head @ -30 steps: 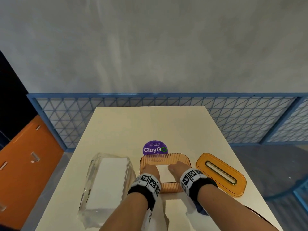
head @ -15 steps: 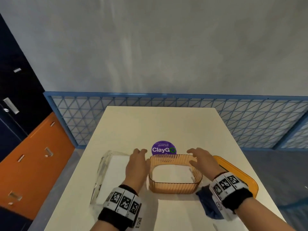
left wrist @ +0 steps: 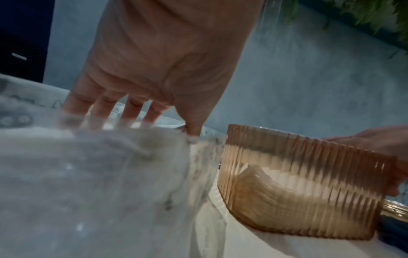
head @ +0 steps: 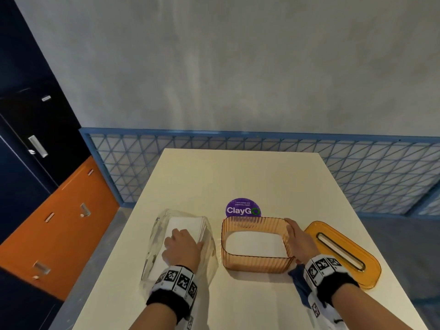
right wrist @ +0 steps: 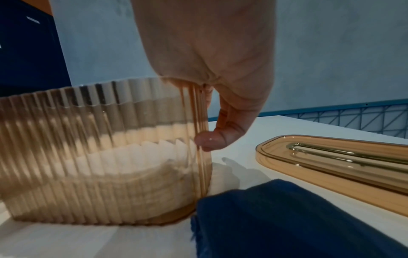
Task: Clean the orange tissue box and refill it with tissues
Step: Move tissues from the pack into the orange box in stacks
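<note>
The orange ribbed tissue box (head: 254, 265) stands open on the table, with a low layer of white tissues (head: 254, 242) inside. My right hand (head: 291, 232) grips its right wall, one digit (right wrist: 220, 137) outside and the others over the rim. Its orange lid (head: 342, 253) lies flat to the right. Left of the box lies a clear plastic pack (head: 154, 236) with a white tissue stack (head: 185, 225). My left hand (head: 188, 244) reaches into the pack and grips the stack, thumb (left wrist: 192, 129) at its edge; the fingertips are hidden behind plastic.
A dark blue cloth (head: 297, 279) lies at the box's near right corner, under my right wrist. A purple round sticker (head: 242, 209) sits on the cream table (head: 238, 177) just behind the box. A blue lattice rail (head: 357, 167) runs behind the table.
Both hands came up out of the box and spread apart. The left hand went left into the tissue pack; the right hand settled on the box's right wall.
</note>
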